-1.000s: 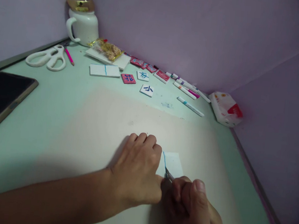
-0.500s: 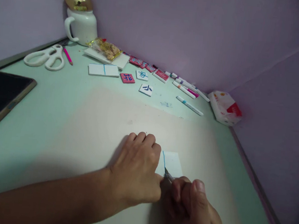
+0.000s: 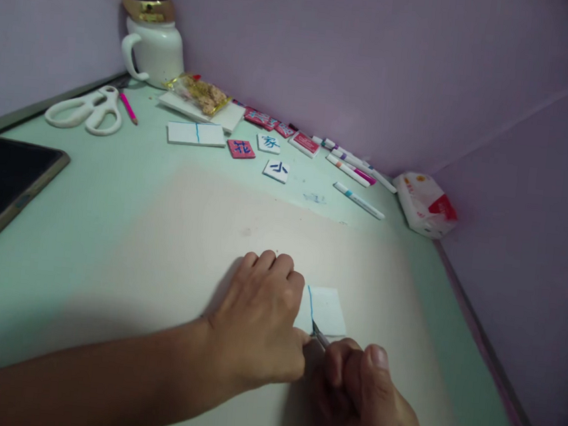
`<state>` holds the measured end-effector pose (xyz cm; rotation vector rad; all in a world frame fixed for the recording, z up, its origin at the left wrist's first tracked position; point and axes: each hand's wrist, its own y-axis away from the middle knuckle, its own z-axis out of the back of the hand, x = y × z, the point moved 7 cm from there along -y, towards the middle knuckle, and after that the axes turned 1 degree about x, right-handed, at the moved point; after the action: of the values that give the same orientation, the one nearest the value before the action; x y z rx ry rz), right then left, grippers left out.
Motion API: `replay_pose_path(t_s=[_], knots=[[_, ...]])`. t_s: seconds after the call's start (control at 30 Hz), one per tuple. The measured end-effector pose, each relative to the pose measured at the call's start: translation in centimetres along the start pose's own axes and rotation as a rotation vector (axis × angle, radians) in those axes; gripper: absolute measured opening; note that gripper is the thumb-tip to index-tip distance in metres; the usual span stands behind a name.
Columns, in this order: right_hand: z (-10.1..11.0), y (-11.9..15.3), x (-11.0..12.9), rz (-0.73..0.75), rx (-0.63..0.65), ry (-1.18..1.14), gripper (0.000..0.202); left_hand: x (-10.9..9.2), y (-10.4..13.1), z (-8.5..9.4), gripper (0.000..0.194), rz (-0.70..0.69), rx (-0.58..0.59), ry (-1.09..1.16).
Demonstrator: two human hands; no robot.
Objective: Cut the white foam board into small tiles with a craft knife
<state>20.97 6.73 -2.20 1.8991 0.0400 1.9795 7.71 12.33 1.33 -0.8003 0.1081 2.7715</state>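
The right hand (image 3: 362,388) is gripping a knife (image 3: 321,337) at the blue line (image 3: 310,301) of a white card (image 3: 328,312), now leaving more near edge showing. The left hand (image 3: 261,321), curled, is pressing the card onto the near table (image 3: 110,189).

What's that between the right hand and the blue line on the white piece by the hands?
In the head view, the pointed end of a slim tool bridges the right hand and the blue line.
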Motion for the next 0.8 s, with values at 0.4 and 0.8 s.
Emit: replay_pose_path(t_s=[0.4,0.8], knots=[[0.3,0.2,-0.2,0.001,0.013,0.039,0.055,0.0,-0.1,0.1,0.019,0.002,-0.005,0.002],[1.0,-0.3,-1.8,-0.084,0.048,0.024,0.056,0.1,0.0,-0.2,0.019,-0.005,-0.009,-0.018]])
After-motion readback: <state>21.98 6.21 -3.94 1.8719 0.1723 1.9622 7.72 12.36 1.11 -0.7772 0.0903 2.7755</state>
